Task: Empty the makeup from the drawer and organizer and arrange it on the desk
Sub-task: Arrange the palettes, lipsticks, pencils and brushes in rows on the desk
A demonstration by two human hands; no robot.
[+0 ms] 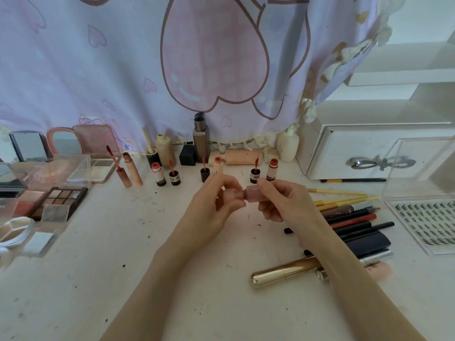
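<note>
Hands meet above the middle of the desk (172, 242), both on one small pink tube (250, 195) held level between them and clear of the surface. Left hand (216, 205) pinches the paler, translucent end with curled fingers and thumb. Right hand (278, 203) grips the opaque pink end the same way. Whether the two ends are joined or parted cannot be told.

Behind the hands, a row of opened lip tints (161, 174) stands upright along the back, their wand caps set beside them. Two peach gloss tubes (133, 172) lean left of that row. A tall bronze bottle (200, 141) stands against the curtain (98, 70).

Left edge: open eyeshadow palettes (61, 200) and a round compact (14, 232), lying flat. Right of the hands: a fan of pencils (349, 212), touching one another, with a gold tube (283, 273) lying nearer the viewer, partly under the right forearm. Far right: a lash tray (428, 222), flat, before a white drawer unit (364, 151).
</note>
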